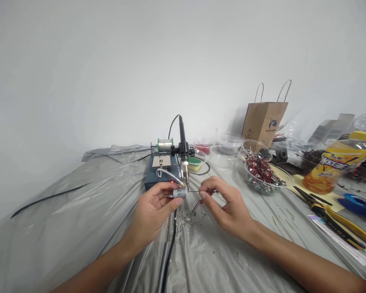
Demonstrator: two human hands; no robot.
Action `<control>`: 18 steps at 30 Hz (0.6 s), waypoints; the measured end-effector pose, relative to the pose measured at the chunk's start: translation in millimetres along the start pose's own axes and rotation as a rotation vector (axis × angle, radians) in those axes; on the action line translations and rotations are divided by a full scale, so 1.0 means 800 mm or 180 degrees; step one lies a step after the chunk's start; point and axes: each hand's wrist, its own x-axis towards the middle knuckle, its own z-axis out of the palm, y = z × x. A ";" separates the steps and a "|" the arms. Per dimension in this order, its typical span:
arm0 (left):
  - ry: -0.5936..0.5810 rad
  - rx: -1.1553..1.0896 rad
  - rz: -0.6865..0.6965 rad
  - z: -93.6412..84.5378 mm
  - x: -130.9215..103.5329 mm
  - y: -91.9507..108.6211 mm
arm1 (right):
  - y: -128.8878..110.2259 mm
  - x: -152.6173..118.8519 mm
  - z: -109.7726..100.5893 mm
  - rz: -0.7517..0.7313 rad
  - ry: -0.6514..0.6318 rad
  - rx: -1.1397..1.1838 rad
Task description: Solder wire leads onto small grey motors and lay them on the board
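Grey cylinder (179, 193) sits pinched in the left hand (152, 208); at its three o'clock, the right hand (225, 202) pinches thin wire (194, 191).

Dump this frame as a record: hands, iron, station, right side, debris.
left_hand: left hand grips gray cylindrical part
right_hand: right hand pinches thin lead, pointing toward iron tip
iron: soldering iron, tip down in black clamp; tip contact unclear
station: blue unit, orange light on; solder spool above
right_side: clear bowl of wired parts, bottle, pliers, paper bag
debris: small clippings on gray sheet below hands
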 end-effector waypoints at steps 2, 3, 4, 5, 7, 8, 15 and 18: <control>0.0000 0.0000 0.0012 0.000 0.000 0.000 | -0.001 0.000 0.000 -0.0007 0.0006 -0.0003; -0.0006 0.0003 0.0013 -0.001 -0.001 -0.001 | -0.001 -0.001 0.000 -0.0015 0.0012 -0.0007; -0.0014 0.0007 0.0008 -0.001 -0.001 -0.001 | -0.002 -0.001 -0.001 -0.0015 0.0013 -0.0012; -0.0022 0.0019 -0.0007 -0.002 -0.001 -0.002 | -0.003 -0.002 -0.001 -0.0011 0.0017 -0.0014; -0.0032 0.0042 -0.0031 -0.002 -0.001 -0.003 | -0.004 -0.002 -0.001 0.0000 0.0012 -0.0021; -0.0032 0.0049 -0.0037 -0.002 -0.001 -0.003 | -0.004 -0.003 -0.001 -0.0001 0.0011 -0.0026; -0.0024 0.0060 -0.0012 -0.001 0.000 -0.002 | -0.001 -0.002 0.000 0.0006 0.0012 -0.0022; -0.0002 0.0090 -0.0028 -0.001 0.000 0.000 | -0.001 -0.002 -0.001 0.0004 0.0018 -0.0033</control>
